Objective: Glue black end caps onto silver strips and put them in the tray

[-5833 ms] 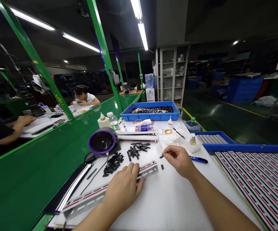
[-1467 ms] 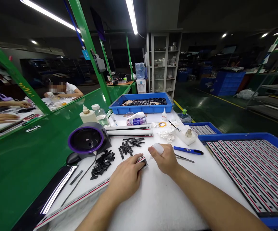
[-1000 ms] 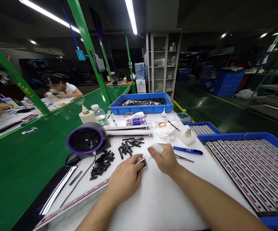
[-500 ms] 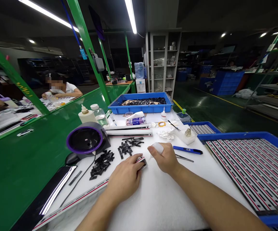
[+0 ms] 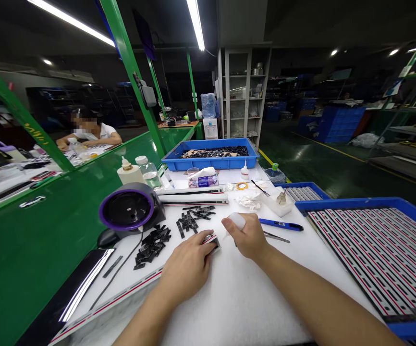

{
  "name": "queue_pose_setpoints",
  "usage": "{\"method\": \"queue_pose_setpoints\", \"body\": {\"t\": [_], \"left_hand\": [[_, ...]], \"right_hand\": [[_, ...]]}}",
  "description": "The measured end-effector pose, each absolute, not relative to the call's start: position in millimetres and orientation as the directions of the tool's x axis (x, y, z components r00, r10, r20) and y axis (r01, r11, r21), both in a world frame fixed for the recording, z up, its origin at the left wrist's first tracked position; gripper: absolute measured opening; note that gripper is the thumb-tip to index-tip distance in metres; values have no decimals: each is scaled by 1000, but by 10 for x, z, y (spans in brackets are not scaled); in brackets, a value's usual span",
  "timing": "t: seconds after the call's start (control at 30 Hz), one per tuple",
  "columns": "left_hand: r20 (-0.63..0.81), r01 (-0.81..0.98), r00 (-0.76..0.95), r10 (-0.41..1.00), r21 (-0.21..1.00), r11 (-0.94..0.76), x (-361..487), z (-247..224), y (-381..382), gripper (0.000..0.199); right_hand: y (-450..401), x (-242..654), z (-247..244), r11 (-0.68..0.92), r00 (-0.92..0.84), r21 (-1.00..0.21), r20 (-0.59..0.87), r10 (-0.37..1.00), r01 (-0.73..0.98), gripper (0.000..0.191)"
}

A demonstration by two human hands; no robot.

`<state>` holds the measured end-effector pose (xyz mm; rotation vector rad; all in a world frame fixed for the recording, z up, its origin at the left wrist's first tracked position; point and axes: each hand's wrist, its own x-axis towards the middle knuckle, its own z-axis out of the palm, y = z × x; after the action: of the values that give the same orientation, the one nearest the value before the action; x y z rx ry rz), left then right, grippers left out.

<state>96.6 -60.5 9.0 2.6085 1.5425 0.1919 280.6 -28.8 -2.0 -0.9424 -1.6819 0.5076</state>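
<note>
A long white strip (image 5: 136, 289) with a red line lies slantwise across the white table. Over its far end rests my left hand (image 5: 188, 263), fingers bent round it. My right hand (image 5: 247, 236) is closed round a small white bottle (image 5: 237, 220), held just right of the strip's end, its tip pointing down toward the left. Small black pieces lie in two piles, one (image 5: 152, 246) left of my left hand and another (image 5: 195, 218) beyond it. Tweezers (image 5: 277, 237) and a blue pen-like tool (image 5: 282, 224) lie right of my right hand.
A round black device with a purple rim (image 5: 127, 209) stands at the left. Behind are bottles and a blue bin (image 5: 211, 163) of black pieces. At the right is a blue tray (image 5: 341, 204) of striped strips. A person (image 5: 85, 127) sits beyond the green partition.
Both of my hands have stayed almost still, with the bottle still in my right hand. The person at the left has shifted slightly, and another person's arm at the far left has drawn back.
</note>
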Motion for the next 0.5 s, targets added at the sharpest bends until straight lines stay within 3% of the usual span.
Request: {"method": "queue_pose_setpoints", "body": {"t": [0.3,0.37,0.43,0.5], "left_hand": [[54,862,479,876,157,-481,966,95,-622,34],[57,860,482,874,160,-485,963,99,-619,34],[50,857,480,876,183,-481,949,108,-594,35],[24,849,482,876,235,-474,919,122,-538,35]], "right_hand": [[-309,2790,-19,558,-73,-779,562,824,285,49],[-268,2820,-4,463,18,-871,472,882,167,45],[-190,2899,36,315,133,-947,304,943,-67,44],[-95,3022,91,177,156,-926,131,979,-334,45]]}}
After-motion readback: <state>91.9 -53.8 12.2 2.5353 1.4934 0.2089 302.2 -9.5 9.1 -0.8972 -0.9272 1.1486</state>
